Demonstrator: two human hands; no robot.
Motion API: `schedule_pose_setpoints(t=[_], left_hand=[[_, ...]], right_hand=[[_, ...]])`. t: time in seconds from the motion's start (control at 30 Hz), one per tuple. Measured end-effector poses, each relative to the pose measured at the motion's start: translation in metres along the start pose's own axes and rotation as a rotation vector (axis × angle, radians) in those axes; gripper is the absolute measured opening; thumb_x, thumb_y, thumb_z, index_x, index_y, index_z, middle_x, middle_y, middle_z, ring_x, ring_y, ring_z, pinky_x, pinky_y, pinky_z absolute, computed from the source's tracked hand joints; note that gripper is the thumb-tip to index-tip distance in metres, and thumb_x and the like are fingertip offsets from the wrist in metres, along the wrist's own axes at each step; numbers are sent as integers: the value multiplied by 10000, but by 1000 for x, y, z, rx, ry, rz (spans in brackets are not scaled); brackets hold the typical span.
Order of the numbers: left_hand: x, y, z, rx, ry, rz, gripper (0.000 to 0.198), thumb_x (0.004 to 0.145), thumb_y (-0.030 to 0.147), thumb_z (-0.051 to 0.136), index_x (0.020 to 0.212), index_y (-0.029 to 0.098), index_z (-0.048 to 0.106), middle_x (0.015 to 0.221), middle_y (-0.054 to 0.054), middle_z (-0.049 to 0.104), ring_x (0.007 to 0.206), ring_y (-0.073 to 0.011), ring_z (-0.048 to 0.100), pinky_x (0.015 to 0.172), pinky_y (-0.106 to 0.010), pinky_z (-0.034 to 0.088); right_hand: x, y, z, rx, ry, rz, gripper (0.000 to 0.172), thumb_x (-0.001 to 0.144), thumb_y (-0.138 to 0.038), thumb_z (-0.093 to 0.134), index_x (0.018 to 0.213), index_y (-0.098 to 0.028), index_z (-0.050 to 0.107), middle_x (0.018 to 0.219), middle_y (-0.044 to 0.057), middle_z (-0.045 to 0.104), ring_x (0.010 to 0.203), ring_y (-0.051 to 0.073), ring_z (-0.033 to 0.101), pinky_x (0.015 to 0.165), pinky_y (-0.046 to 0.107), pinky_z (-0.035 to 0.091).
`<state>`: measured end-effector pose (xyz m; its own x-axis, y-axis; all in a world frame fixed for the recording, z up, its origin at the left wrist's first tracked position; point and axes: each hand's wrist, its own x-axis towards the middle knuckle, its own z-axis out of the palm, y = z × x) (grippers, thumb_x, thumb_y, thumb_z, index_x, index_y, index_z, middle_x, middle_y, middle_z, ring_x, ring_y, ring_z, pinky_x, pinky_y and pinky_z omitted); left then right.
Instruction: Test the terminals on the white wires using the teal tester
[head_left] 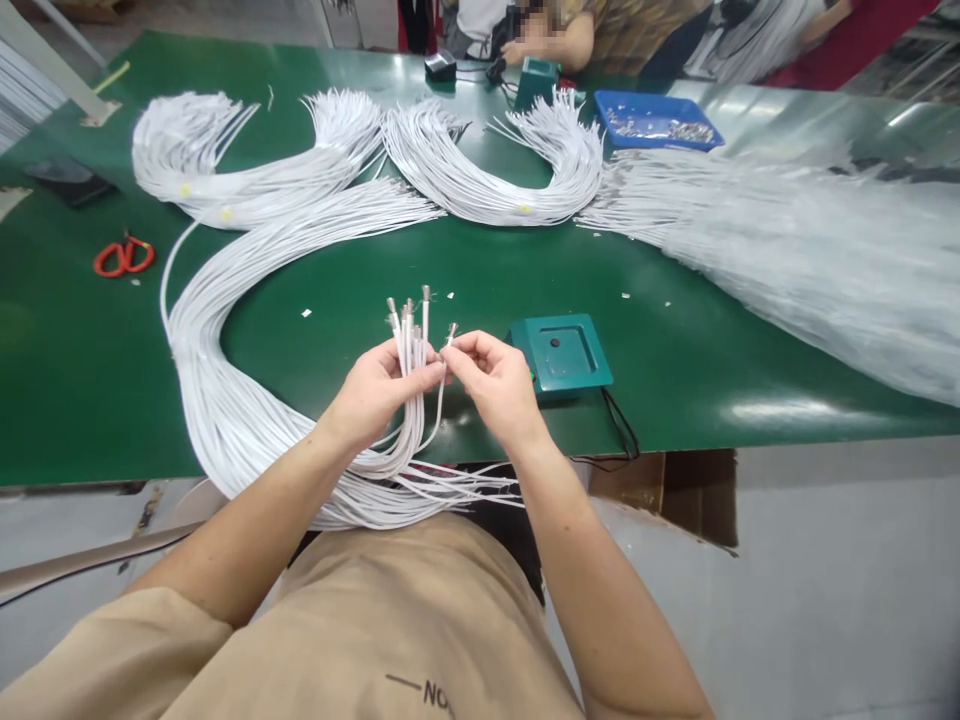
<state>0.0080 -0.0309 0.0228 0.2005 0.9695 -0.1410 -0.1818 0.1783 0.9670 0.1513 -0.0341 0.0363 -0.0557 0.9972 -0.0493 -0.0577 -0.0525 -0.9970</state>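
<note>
Because its tip stands apart from the rest, I find one single cable (439, 405) pinched in my right hand (501, 388), seemingly for close finger work. My left hand (375, 388) closes around a small bunch of white cables (409, 350), their ends pointing up, probably to keep them sorted; both hands nearly meet. Beyond them, a long bundle (199, 330) curves over the green bench (315, 360), apparently placed for easy reach. A green box (568, 355) sits just beside my right hand, and red scissors (124, 257) lie well apart on the left. Farther back, curved bundles (517, 195) lie gathered, perhaps against tangling, near a blue tray (637, 143).
</note>
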Motion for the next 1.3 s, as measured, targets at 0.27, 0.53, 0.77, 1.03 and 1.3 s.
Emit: schedule_pose_setpoints(t=[0.27, 0.53, 0.77, 1.03, 1.3], left_hand=[[-3, 4, 4, -37, -114, -110, 364, 695, 245, 748, 718, 183, 390, 759, 0, 610, 664, -104, 584, 489, -179, 358], [-1, -5, -1, 112, -4, -67, 365, 626, 275, 790, 724, 179, 452, 622, 54, 526, 508, -65, 482, 466, -185, 356], [-2, -8, 0, 171, -42, -55, 309, 712, 314, 727, 734, 183, 448, 752, 12, 589, 547, -71, 488, 481, -194, 379], [-1, -9, 1, 177, -20, -56, 307, 688, 304, 741, 747, 177, 468, 744, 16, 586, 526, -61, 466, 477, -191, 390], [0, -11, 5, -18, -30, -115, 264, 718, 288, 731, 864, 173, 543, 732, 21, 558, 585, -68, 494, 469, -160, 373]], right_hand=[[21, -2, -15, 428, 41, 72, 162, 724, -367, 614, 750, -215, 565, 583, -64, 360, 486, 78, 318, 471, 230, 322], [0, 9, -5, -63, 107, 79, 338, 661, -462, 725, 837, -195, 614, 639, -43, 555, 535, 84, 465, 528, 230, 380], [8, 14, -2, 35, 172, 36, 284, 746, -421, 656, 610, -174, 618, 607, -16, 595, 515, 77, 455, 550, 239, 394], [1, 16, 0, 89, 217, 100, 229, 689, -382, 722, 731, -167, 658, 650, -23, 604, 517, 68, 446, 529, 226, 376], [3, 24, 1, 451, 127, 189, 119, 688, -256, 687, 639, -160, 637, 586, -44, 516, 512, 59, 379, 502, 221, 312]])
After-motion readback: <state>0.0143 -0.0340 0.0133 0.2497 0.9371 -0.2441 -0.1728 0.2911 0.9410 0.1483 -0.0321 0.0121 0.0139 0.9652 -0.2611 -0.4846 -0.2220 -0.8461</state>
